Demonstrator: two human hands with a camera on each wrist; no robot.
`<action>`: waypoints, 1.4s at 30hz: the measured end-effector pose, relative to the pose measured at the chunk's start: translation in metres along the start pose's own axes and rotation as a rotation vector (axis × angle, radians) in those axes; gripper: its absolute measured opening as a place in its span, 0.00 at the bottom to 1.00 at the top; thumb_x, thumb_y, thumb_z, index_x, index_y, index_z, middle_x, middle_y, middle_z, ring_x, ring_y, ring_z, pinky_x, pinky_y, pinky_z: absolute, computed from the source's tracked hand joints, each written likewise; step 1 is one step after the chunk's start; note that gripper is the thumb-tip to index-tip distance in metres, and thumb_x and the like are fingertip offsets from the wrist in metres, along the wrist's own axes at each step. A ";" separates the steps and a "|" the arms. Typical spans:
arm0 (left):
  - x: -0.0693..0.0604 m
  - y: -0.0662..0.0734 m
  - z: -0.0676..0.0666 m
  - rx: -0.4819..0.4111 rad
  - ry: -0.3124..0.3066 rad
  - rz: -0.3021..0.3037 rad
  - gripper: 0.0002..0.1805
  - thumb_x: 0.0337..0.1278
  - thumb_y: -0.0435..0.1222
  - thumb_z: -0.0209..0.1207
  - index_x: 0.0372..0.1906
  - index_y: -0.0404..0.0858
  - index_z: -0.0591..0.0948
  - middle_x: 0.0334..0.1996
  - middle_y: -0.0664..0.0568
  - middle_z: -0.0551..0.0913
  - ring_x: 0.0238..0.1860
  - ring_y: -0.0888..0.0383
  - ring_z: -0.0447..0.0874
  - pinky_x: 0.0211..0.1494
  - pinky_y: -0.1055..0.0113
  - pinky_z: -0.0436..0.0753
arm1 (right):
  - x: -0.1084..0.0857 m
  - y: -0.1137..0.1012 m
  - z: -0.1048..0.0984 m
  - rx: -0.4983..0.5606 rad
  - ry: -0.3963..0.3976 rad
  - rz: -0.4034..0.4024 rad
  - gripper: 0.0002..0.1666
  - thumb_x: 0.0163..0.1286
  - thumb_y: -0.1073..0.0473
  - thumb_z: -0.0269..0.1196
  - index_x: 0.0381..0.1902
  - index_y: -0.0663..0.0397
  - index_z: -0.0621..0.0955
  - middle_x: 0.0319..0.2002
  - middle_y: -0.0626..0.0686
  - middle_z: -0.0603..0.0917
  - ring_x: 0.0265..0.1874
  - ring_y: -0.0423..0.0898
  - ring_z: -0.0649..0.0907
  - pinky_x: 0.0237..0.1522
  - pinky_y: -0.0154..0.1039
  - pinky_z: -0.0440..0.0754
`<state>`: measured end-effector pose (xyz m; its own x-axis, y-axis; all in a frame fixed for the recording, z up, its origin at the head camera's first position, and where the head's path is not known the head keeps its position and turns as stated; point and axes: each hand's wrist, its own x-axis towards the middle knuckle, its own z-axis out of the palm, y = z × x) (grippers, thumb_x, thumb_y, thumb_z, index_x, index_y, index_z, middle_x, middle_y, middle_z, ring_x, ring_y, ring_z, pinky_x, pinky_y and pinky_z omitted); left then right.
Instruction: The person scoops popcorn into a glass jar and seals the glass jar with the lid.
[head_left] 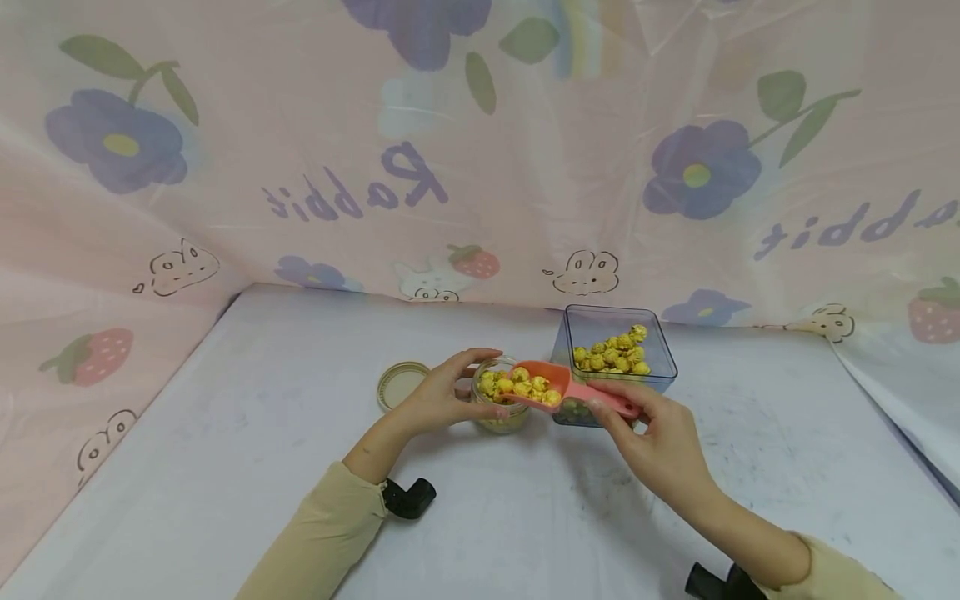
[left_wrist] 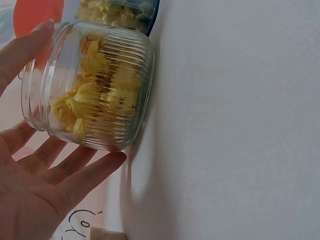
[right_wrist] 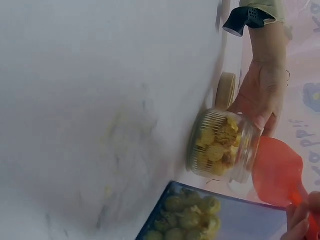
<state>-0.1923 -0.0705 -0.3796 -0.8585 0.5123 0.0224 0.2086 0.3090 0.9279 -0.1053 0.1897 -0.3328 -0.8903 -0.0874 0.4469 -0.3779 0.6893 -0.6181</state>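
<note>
My left hand [head_left: 442,397] holds a ribbed glass jar [left_wrist: 100,85], thumb on one side and fingers on the other. Yellow popcorn [right_wrist: 217,145] partly fills the jar, which stands upright on the table. In the head view my right hand [head_left: 660,437] grips the handle of a red-orange scoop [head_left: 567,385]. The scoop carries several popcorn pieces [head_left: 536,387], and its front edge lies over the jar's mouth. Just behind the scoop stands a clear bluish box [head_left: 660,350] with more popcorn inside.
A round lid [head_left: 402,385] lies on the white table [head_left: 300,417] left of the jar. Black wrist cameras [head_left: 408,498] are strapped to both forearms. A pink printed sheet [head_left: 510,167] hangs behind the table and along its left side.
</note>
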 end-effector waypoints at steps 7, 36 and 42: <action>0.000 -0.001 0.000 0.001 0.004 -0.004 0.41 0.47 0.38 0.72 0.68 0.46 0.67 0.69 0.48 0.65 0.67 0.41 0.66 0.61 0.54 0.77 | 0.006 -0.002 -0.004 -0.015 -0.024 -0.026 0.14 0.60 0.63 0.69 0.45 0.53 0.86 0.22 0.45 0.76 0.21 0.35 0.69 0.16 0.29 0.65; 0.000 0.001 -0.001 0.022 0.006 0.002 0.42 0.46 0.39 0.73 0.69 0.44 0.67 0.69 0.50 0.66 0.67 0.42 0.66 0.62 0.55 0.77 | 0.013 -0.011 -0.018 0.037 0.034 -0.096 0.15 0.58 0.67 0.69 0.44 0.53 0.86 0.27 0.45 0.80 0.23 0.36 0.71 0.18 0.30 0.64; 0.000 0.001 -0.001 0.027 0.006 -0.012 0.43 0.46 0.39 0.73 0.69 0.44 0.67 0.69 0.51 0.66 0.68 0.43 0.65 0.62 0.55 0.76 | 0.012 -0.007 -0.017 0.162 0.067 -0.073 0.14 0.59 0.71 0.66 0.45 0.60 0.85 0.33 0.45 0.83 0.27 0.36 0.74 0.27 0.24 0.72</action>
<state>-0.1928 -0.0709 -0.3788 -0.8639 0.5035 0.0135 0.2108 0.3371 0.9176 -0.1094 0.1959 -0.3119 -0.8420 -0.0811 0.5334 -0.4819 0.5576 -0.6759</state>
